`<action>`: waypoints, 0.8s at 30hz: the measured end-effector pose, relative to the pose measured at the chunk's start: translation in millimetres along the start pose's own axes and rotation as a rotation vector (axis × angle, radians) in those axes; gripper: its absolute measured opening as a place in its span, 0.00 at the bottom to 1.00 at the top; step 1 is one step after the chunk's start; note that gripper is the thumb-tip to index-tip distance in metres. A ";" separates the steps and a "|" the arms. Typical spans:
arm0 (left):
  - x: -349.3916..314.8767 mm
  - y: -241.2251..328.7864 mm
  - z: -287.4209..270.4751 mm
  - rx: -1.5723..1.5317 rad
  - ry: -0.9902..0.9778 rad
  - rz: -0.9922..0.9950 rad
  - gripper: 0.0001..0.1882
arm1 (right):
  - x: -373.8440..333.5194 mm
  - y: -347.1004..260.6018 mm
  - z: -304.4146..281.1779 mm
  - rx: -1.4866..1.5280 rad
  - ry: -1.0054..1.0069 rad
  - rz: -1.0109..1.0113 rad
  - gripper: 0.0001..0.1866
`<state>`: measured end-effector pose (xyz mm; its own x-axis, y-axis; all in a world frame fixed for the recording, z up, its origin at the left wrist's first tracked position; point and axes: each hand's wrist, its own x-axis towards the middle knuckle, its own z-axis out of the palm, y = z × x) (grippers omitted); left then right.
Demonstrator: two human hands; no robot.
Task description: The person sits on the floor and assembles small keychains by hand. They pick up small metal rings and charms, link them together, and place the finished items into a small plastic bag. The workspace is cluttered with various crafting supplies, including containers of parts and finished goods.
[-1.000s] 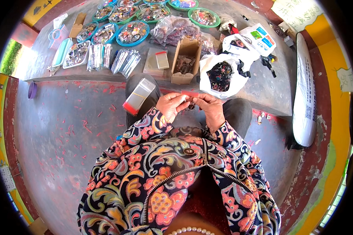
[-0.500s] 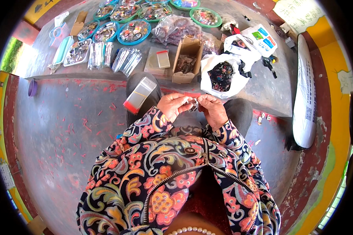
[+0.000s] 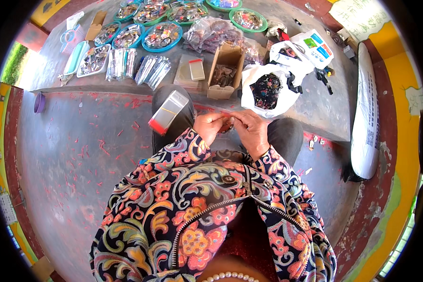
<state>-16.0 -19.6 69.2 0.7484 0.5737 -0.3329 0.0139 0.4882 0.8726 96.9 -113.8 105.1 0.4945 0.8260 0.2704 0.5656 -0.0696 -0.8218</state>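
Above my lap, my left hand (image 3: 207, 127) and my right hand (image 3: 252, 130) meet with fingertips pinched on the red top edge of a small clear plastic bag (image 3: 226, 126). Little of the bag shows between the fingers, and the small thing inside it cannot be made out. Across my left thigh lies a banded stack of clear bags with red tops (image 3: 168, 113). Just beyond my hands, an open cardboard box (image 3: 219, 91) and a white plastic bag of small dark items (image 3: 249, 99) stand on the raised grey ledge.
Blue and green round trays (image 3: 146, 43) of small packets fill the ledge's far left. Nearer are bundles of clear slim packets (image 3: 151, 70) and flat clear bags (image 3: 185, 79). A long white sack (image 3: 365, 113) leans at right. Red scraps litter the floor; a purple bucket (image 3: 39, 103) stands left.
My right hand has shifted left along the bag's red top, bringing its fingertips close to my left hand's. Less of the red edge and the bag shows now.
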 end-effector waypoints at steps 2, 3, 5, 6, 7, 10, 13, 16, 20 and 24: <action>-3.5 3.2 2.4 0.068 -0.024 0.035 0.10 | -0.7 -1.6 1.8 -0.045 -0.043 0.008 0.06; -4.3 3.7 2.8 0.102 -0.036 0.052 0.10 | -1.6 -0.2 2.4 -0.059 -0.039 0.001 0.06; -3.5 -2.4 0.8 0.180 -0.034 0.095 0.10 | -3.4 3.6 4.2 -0.084 -0.033 -0.018 0.07; -3.4 -4.5 -0.3 0.220 -0.033 0.116 0.10 | -3.7 3.0 4.5 -0.092 -0.036 -0.020 0.07; -4.0 -3.1 0.0 0.333 -0.040 0.174 0.10 | -3.8 1.8 3.7 -0.101 -0.036 -0.020 0.07; -4.5 0.4 0.1 0.621 -0.058 0.367 0.11 | -4.8 2.8 3.8 -0.141 -0.028 -0.034 0.08; -1.2 -2.1 -1.4 0.783 -0.069 0.543 0.12 | -4.5 0.8 3.0 -0.189 -0.030 -0.058 0.08; -1.1 -2.2 -1.4 0.870 -0.073 0.583 0.11 | -3.6 -3.6 1.4 -0.255 -0.041 -0.097 0.06; -3.0 -2.5 1.1 0.901 -0.065 0.614 0.11 | -3.7 -4.0 1.8 -0.354 -0.015 -0.198 0.03; -4.4 -2.4 0.2 0.879 -0.079 0.640 0.11 | -3.4 -3.9 1.0 -0.346 -0.009 -0.226 0.04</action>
<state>-19.1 -23.4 68.6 0.8256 0.4954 0.2701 0.0527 -0.5443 0.8372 92.3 -115.8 106.8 0.3276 0.8470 0.4186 0.8486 -0.0691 -0.5244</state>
